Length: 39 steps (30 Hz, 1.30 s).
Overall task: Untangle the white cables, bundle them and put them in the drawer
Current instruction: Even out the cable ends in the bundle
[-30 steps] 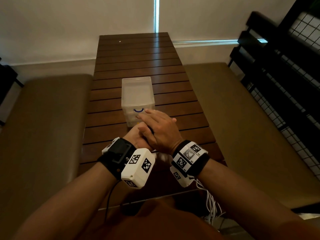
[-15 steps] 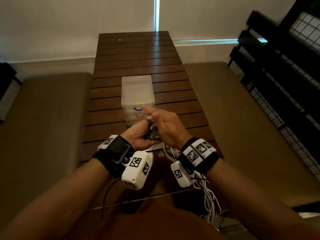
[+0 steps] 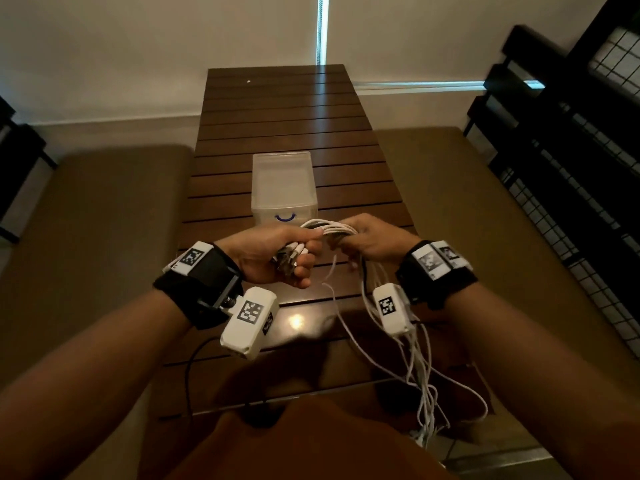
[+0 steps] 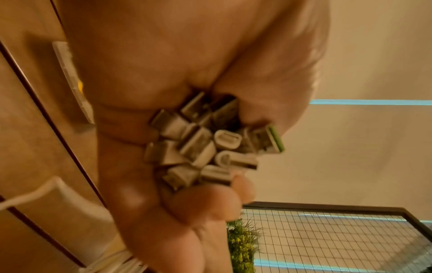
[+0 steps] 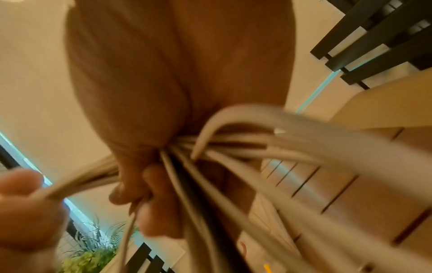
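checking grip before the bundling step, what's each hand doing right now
Left hand: closed around the plug ends of the white cables.
Right hand: closed around the same cables further along.

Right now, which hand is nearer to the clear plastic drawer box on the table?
Left, though only slightly. The left hand grips the cable plugs just in front of the drawer box; the right hand holds the white cables off its front right corner.

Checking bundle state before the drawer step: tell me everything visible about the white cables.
The white cables are thin, round cords gathered into one sheaf held between both hands above the table. The left hand grips the plug ends: a cluster of metal and white connectors, one green-tipped. The right hand grips the cords, with its fingers curled around them. The loose lengths hang past the table's near edge, uncoiled.
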Tool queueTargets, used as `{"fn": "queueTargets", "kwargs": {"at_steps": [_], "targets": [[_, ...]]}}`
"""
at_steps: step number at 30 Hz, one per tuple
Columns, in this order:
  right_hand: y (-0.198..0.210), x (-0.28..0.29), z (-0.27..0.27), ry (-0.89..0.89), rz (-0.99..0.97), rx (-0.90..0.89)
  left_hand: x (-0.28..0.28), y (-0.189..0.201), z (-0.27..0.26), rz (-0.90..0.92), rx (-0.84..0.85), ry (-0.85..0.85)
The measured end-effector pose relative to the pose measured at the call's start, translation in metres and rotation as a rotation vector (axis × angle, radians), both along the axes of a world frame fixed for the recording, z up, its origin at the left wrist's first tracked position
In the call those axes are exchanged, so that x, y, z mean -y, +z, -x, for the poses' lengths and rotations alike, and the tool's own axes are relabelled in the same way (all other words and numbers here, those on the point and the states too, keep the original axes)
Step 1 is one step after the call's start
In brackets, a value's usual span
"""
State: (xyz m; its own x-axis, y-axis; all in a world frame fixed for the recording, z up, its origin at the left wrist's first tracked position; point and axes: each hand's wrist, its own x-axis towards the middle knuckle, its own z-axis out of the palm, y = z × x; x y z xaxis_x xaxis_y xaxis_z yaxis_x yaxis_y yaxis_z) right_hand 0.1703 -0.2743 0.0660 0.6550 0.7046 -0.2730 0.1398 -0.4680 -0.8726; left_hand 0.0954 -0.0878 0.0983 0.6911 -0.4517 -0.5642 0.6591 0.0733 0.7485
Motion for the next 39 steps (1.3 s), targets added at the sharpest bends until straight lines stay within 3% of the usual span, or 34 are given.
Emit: {"fn": "queueTargets", "kwargs": {"at_steps": [3, 7, 9, 13, 20, 24, 28, 31, 36, 39], "targets": [[0.015, 0.011, 0.003, 0.056, 0.002, -0.117, -0.007, 0.002, 0.001, -0.002, 0.037, -0.035], [0.024, 0.014, 0.01, -0.104, -0.253, -0.278, -0.01, -0.004, 0.003, 0.076, 0.11, -0.099], [0.025, 0.014, 0.013, -0.114, -0.302, -0.272, -0.011, -0.007, 0.004, 0.149, 0.11, -0.121], [0.035, 0.017, 0.012, -0.052, -0.179, -0.125, -0.009, -0.008, 0.009, 0.177, 0.104, -0.169], [0.04, -0.006, 0.019, 0.221, 0.019, 0.342, -0.005, -0.002, 0.012, 0.103, 0.084, -0.187], [0.043, -0.004, 0.022, 0.241, 0.1, 0.356, -0.014, 0.007, 0.011, 0.041, 0.112, -0.227], [0.051, 0.01, 0.018, 0.148, 0.008, 0.181, -0.018, 0.01, 0.007, 0.054, 0.142, -0.238], [0.046, 0.014, 0.024, 0.03, -0.177, 0.082, -0.017, 0.007, 0.007, 0.052, 0.191, -0.216], [0.035, -0.002, 0.034, -0.266, -0.512, -0.03, 0.004, 0.024, 0.007, -0.423, 0.586, -0.155], [0.039, -0.012, 0.039, -0.392, -0.642, -0.018, 0.009, 0.028, 0.005, -0.418, 0.591, -0.164]]}}
